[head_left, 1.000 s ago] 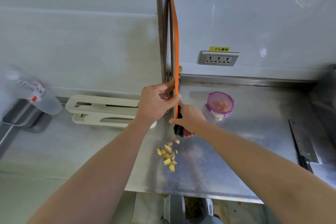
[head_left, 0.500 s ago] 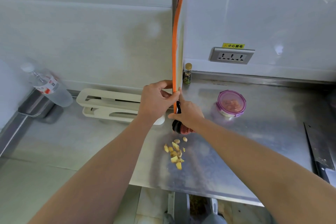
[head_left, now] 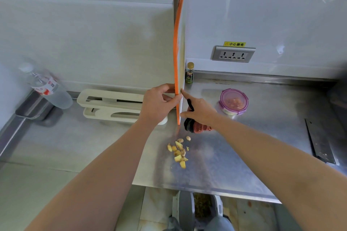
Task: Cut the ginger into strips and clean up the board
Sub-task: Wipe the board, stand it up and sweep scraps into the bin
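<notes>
The cutting board (head_left: pixel 177 47) stands upright on the steel counter (head_left: pixel 262 146), seen edge-on with its orange rim towards me. My left hand (head_left: pixel 159 105) grips its lower near edge from the left. My right hand (head_left: pixel 201 111) is on the board's right side. It holds a black and red object (head_left: pixel 195 127) low against the board, with its forefinger stretched up to the board's face. Several yellow ginger pieces (head_left: pixel 178 153) lie in a small heap on the counter just in front of the board.
A cleaver (head_left: pixel 319 146) lies at the counter's right edge. A purple-lidded container (head_left: pixel 233 102) and a small bottle (head_left: pixel 189 73) stand behind the board. To the left are a white rack (head_left: pixel 112 107), a plastic water bottle (head_left: pixel 45 88) and a metal tray (head_left: pixel 32 107). A wall socket (head_left: pixel 233 55) is above.
The board stays upright in both hands, with its top now leaning slightly right. The ginger heap has not moved. My view has turned a little to the left.
</notes>
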A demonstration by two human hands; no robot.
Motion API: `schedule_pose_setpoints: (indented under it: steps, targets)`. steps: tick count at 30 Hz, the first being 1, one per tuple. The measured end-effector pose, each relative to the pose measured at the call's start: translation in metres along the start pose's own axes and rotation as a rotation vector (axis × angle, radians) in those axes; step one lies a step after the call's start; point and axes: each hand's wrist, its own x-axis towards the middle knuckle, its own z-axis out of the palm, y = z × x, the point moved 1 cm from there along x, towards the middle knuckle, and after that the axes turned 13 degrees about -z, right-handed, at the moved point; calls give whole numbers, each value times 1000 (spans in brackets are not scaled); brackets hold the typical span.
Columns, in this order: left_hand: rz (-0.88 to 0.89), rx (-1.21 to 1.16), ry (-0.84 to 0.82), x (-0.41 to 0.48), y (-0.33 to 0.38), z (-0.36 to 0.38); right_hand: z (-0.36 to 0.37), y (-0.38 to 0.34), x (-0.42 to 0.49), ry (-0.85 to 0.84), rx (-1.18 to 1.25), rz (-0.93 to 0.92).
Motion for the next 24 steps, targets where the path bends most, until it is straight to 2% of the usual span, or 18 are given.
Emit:
schedule_pose_setpoints:
  steps: [10, 15, 19, 24]
  targets:
    - [-39, -26, 11, -13, -6, 1, -1, 2, -11, 33, 38, -57]
    - [-83, 120, 102, -20, -15, 13, 1, 1, -23, 84, 104, -8]
    - [-214, 324, 70, -36, -44, 34, 13, 21, -56, 195, 262, 190]
    - [-353, 504, -146, -62, -72, 74, 48, 69, -107, 435, 647, 600]
